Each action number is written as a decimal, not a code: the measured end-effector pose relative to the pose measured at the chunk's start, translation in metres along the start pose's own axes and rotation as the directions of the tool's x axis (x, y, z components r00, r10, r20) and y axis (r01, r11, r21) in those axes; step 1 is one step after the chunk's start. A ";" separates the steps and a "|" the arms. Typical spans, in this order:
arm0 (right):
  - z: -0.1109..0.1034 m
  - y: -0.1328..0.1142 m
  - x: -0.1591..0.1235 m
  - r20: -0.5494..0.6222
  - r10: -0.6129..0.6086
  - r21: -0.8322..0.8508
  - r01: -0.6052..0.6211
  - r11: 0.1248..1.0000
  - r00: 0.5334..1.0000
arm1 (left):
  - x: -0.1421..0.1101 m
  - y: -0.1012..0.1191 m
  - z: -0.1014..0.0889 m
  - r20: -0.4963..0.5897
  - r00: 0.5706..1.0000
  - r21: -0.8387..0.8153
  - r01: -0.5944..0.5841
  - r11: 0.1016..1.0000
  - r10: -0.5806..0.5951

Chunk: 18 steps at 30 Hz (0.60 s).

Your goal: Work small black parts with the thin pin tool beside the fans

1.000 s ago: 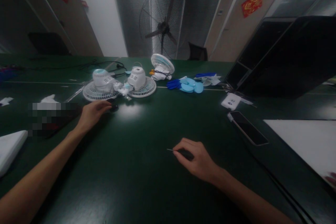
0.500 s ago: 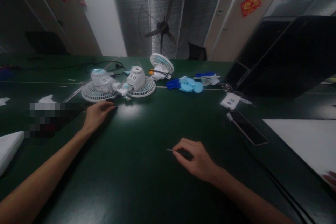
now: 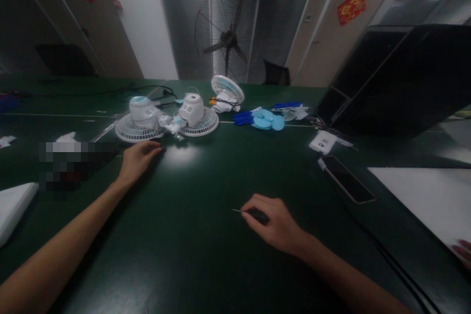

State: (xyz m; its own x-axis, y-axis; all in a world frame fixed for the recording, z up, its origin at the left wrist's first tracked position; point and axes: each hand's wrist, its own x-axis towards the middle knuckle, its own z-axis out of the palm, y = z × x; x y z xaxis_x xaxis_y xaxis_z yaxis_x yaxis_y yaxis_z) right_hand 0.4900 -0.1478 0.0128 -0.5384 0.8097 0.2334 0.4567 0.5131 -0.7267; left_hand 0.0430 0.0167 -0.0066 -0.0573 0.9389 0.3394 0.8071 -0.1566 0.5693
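Observation:
My right hand (image 3: 274, 221) is closed around a small screwdriver (image 3: 257, 215), its dark handle under the fingers and its thin metal shaft pointing left. Farther off on the left, my left hand (image 3: 140, 157) rests at the table with thumb and fingers pinched together. At its fingertips is a tiny dark piece (image 3: 163, 148), too small to name. Just beyond that hand lie two small white fans, one at the left (image 3: 142, 120) and one beside it (image 3: 195, 115), both with their grilles down. A third small fan (image 3: 227, 93) stands tilted behind them.
Blue gloves (image 3: 243, 117) and light-blue fan blades (image 3: 268, 119) lie at the back middle. On the right are a phone (image 3: 348, 179), a white box (image 3: 323, 142), a white board (image 3: 423, 196), a large black monitor (image 3: 405, 78) and a cable. Another person's fingers (image 3: 462, 250) show at the right edge.
Both hands stay nearly where they were, with the same grips. Slightly more of the screwdriver's dark handle shows in my right hand.

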 end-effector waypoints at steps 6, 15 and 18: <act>-0.001 -0.001 0.000 -0.001 0.002 0.018 -0.002 1.000 1.000 | -0.001 -0.006 0.001 0.030 1.000 0.016 -0.006 1.000 0.006; -0.001 -0.001 0.000 0.001 0.013 -0.005 -0.013 1.000 1.000 | -0.020 0.083 -0.030 -0.169 0.964 -0.028 -0.211 0.977 0.203; -0.001 0.000 0.000 0.012 0.014 -0.001 -0.014 1.000 1.000 | -0.071 0.120 -0.050 -0.135 0.947 -0.143 -0.310 0.940 0.292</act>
State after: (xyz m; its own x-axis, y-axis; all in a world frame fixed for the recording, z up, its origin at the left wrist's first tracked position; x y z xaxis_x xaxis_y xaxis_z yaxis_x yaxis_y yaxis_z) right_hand 0.4908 -0.1473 0.0140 -0.5405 0.8132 0.2157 0.4647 0.5023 -0.7292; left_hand 0.1147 -0.0843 0.0751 0.1018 0.8019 0.5888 0.6925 -0.4820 0.5367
